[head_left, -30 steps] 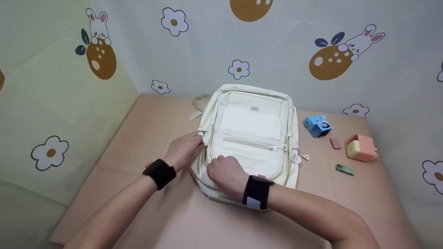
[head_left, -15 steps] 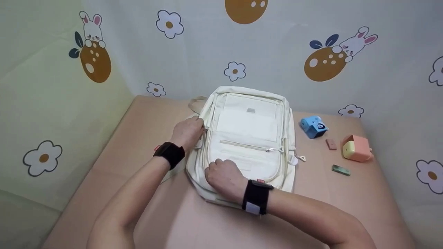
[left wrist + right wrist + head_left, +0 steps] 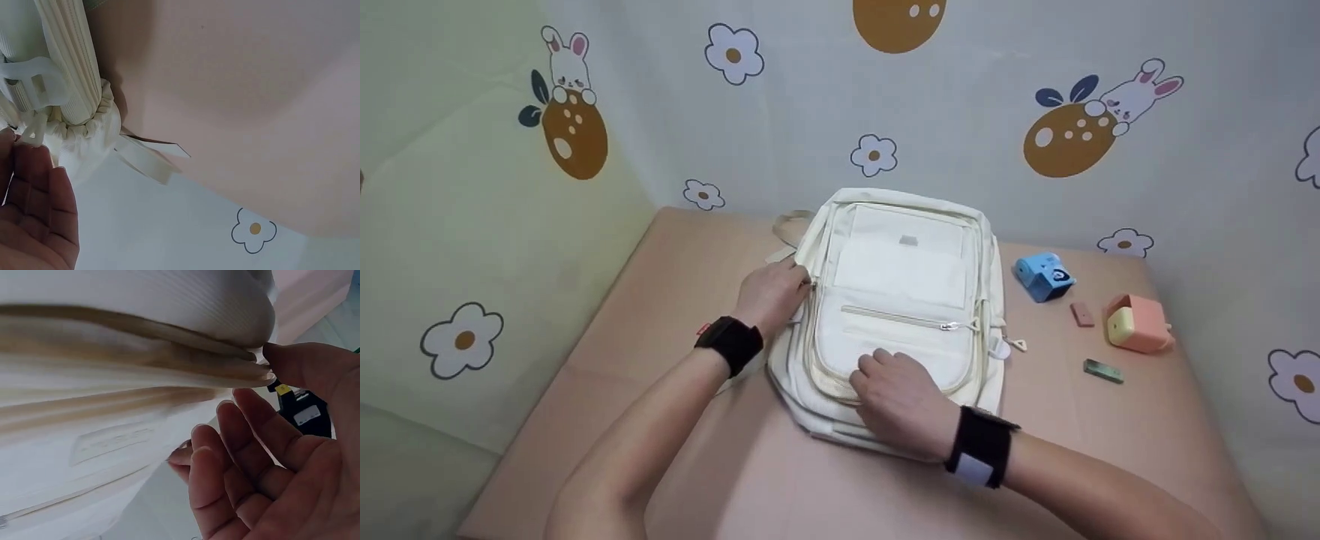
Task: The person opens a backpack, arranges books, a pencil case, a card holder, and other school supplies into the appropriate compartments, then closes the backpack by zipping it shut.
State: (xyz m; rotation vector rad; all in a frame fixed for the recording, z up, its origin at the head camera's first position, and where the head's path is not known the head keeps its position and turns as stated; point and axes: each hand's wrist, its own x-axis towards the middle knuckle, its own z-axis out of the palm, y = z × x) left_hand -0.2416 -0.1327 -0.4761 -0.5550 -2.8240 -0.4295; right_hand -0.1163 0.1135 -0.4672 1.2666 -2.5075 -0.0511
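A cream backpack [image 3: 904, 270] lies on the table with its zipped front pocket facing up. At its left side my left hand [image 3: 771, 296] pinches a pale zipper pull [image 3: 32, 135] between thumb and fingertips. A white plastic buckle [image 3: 39, 84] sits beside that pull. My right hand [image 3: 904, 401] is at the lower rim of the front pocket, fingers curled. In the right wrist view the right hand [image 3: 281, 455] has a folded edge of the backpack [image 3: 169, 365] between thumb and forefinger.
To the right of the backpack lie a blue box-shaped item [image 3: 1044, 276], a pink and yellow one [image 3: 1138, 324], a small pink block [image 3: 1081, 314] and a green block [image 3: 1103, 370]. Patterned cloth [image 3: 780, 112] hangs behind the table [image 3: 660, 315].
My left hand has moved up along the backpack's left side. The right hand has slid right and slightly down along the front pocket's lower rim.
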